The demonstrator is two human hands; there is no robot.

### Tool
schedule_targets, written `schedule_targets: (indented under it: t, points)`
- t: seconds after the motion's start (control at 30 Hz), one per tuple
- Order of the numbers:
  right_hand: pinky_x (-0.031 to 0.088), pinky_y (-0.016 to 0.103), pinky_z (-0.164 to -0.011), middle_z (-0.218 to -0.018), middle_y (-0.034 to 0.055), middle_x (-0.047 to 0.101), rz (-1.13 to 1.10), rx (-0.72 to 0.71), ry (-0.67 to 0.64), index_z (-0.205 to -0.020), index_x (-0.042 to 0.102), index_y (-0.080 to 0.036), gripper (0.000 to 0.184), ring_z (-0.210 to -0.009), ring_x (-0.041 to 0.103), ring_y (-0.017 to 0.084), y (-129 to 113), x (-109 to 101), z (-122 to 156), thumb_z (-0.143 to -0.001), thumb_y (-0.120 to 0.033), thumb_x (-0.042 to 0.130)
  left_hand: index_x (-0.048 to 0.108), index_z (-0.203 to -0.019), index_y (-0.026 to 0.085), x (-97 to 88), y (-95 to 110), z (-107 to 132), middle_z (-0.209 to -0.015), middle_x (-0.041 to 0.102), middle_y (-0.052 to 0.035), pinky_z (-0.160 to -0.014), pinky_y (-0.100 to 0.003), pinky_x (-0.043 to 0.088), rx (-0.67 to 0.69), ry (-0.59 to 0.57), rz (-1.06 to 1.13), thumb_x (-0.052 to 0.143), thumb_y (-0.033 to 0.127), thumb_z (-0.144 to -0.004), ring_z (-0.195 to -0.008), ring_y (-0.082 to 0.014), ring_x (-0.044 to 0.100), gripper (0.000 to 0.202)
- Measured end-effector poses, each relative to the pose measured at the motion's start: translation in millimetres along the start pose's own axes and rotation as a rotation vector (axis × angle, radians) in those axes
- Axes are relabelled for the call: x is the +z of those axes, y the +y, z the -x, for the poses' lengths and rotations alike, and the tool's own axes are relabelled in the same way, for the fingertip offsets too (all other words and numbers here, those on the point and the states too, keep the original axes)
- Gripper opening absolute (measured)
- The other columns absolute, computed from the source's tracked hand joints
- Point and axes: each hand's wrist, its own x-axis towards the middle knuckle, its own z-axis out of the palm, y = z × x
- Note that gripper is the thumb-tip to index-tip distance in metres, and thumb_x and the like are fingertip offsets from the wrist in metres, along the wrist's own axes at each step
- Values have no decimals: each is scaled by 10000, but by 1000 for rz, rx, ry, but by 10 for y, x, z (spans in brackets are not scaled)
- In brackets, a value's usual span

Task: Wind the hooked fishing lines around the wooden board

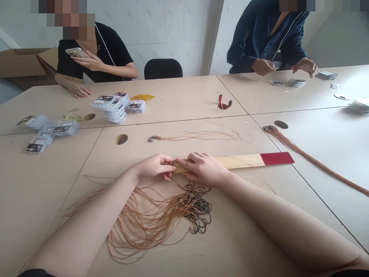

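While I lean over the desk [43, 200], my hands meet at the near end of a long, flat strip of pale wooden slats [230, 161], which ends in a red-painted tip [276, 158]. My left grip [154, 167] is curled closed at the strip's near end, with the fingertips pinched against it. My right grip [203, 169] is folded over the slats just beside it, fingers pressing down, so the strip is held between my two hands.

Directly below the strip's near end lies a heap of dark metal fishing hooks [196, 207], with a loose spread of thin orange-brown cords [135, 227] fanning out from it toward my left arm. Just beyond the strip lies a smaller hook-and-cord bundle [190, 135]. Past the red tip, a long brown cord bundle [314, 161] runs diagonally across the desk.

Farther beyond the strip sit stacks of clear plastic packets with printed cards [112, 107], beside a small tangle of yellow strands [142, 97]. Across the desk, one seated person holds a smartphone [76, 52], while another person's hands [262, 66] work near small packets [296, 82].
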Motion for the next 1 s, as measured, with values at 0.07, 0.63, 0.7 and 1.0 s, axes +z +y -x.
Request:
schedule_targets:
  t: [0.07, 0.63, 0.7, 1.0]
  points:
    - [382, 295, -701, -936, 84, 497, -4, 2, 1, -1321, 364, -231, 476, -822, 461, 178, 1, 1, -1, -883, -415, 390, 573, -785, 123, -3, -5, -1, -643, 583, -5, -537, -194, 477, 0, -1, -4, 553, 278, -798, -591, -98, 595, 158]
    - [376, 295, -694, -916, 82, 498, -5, -10, 9, -1314, 375, -224, 473, -814, 460, 177, -2, -16, -3, -887, -427, 381, 565, -748, 122, -20, 5, -12, -632, 597, -22, -504, -205, 478, -53, 3, 46, 504, 448, -813, -573, -119, 611, 338]
    - [377, 296, -696, -914, 81, 499, -6, -10, 8, -1314, 375, -223, 474, -812, 459, 177, -1, -14, -3, -887, -428, 378, 567, -758, 121, -18, 8, -14, -634, 596, -21, -508, -206, 481, -54, 3, 42, 504, 446, -814, -571, -118, 612, 336]
    - [384, 300, -716, -930, 81, 501, -12, 3, -5, -1316, 369, -243, 465, -818, 467, 174, 3, 1, -4, -892, -434, 365, 573, -799, 119, -31, -2, -1, -636, 601, -23, -509, -197, 477, -50, -6, 42, 498, 379, -828, -577, -115, 610, 273]
